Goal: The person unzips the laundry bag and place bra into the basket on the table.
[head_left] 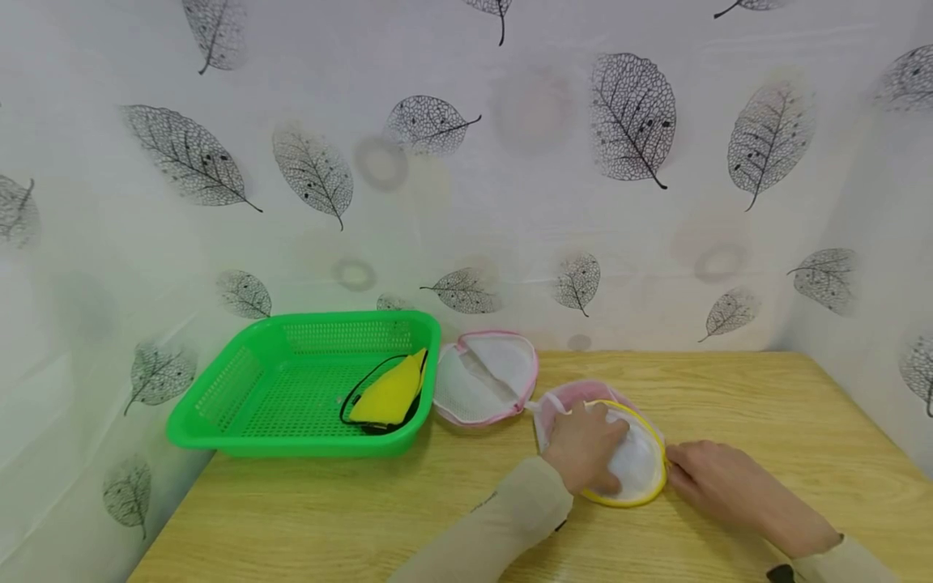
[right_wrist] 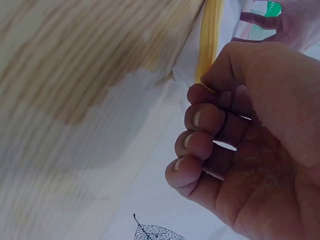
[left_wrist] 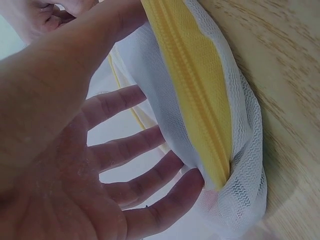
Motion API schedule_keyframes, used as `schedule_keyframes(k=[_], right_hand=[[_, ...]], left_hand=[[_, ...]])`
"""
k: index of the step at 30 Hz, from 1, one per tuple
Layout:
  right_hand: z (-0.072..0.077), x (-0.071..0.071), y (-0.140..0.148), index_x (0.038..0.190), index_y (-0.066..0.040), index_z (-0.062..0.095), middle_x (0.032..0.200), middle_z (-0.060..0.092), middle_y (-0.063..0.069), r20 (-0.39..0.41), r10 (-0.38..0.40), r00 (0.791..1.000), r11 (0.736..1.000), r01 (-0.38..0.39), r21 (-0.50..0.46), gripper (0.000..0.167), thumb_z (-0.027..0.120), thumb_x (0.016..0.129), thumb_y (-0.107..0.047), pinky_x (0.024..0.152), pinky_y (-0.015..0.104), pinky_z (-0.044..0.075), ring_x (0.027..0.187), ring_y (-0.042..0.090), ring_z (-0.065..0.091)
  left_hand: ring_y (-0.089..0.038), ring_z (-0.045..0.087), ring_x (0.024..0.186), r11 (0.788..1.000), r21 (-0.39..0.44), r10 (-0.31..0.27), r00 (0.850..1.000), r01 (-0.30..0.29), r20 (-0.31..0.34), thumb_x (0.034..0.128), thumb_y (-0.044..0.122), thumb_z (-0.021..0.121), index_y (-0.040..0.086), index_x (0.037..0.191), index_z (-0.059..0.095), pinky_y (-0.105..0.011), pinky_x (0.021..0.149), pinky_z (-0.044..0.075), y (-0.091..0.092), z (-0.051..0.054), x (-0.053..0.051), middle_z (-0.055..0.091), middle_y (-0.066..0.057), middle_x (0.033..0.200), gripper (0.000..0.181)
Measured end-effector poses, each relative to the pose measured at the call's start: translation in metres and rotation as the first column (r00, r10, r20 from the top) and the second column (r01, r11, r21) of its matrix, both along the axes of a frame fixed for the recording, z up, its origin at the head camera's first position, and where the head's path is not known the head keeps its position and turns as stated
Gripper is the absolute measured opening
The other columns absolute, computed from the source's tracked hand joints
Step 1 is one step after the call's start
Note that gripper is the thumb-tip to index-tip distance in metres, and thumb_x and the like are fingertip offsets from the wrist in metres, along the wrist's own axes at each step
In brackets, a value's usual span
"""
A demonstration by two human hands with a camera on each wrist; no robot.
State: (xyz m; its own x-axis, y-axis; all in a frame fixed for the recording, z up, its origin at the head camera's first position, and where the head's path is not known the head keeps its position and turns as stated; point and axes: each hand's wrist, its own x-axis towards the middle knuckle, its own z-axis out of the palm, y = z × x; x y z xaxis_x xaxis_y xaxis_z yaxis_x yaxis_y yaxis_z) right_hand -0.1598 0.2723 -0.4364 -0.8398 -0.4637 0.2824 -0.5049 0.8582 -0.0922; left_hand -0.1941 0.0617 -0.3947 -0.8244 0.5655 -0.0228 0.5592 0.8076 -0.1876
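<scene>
Head, hands (head_left: 586,448) pt hiding yel-rim bag (head_left: 641,463)

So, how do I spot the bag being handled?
On the wooden table, look right of the green basket, past the pink-rimmed mesh bag. There, a left hand rests on a white mesh bag while a right hand pinches its edge. Its yellow zipper sets it apart from that pink-rimmed neighbour.

The right hand (right_wrist: 260,120) pinches the yellow edge (right_wrist: 210,37) of a white bag (right_wrist: 230,20) on the table (right_wrist: 65,75); the left hand (right_wrist: 300,25) perhaps touches it.
</scene>
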Motion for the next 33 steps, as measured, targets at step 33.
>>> schedule_keyframes(k=[33], right_hand=[[-0.0011, 0.0021, -0.0002, 0.066, -0.026, 0.043, 0.061, 0.034, -0.018, 0.014, 0.009, 1.000, 1.000, -0.009, 0.004, 0.037, 0.072, 0.083, -0.011, 0.051, 0.021, 0.030, 0.056, -0.002, 0.028]], left_hand=[[-0.014, 0.057, 0.116, 1.000, 0.026, 0.015, 0.999, -0.016, 0.029, 0.0699, 0.064, 0.085, 0.045, 0.125, 0.063, -0.035, 0.084, 0.053, 0.0016, -0.0011, -0.0008, 0.061, 0.017, 0.130, 0.063]])
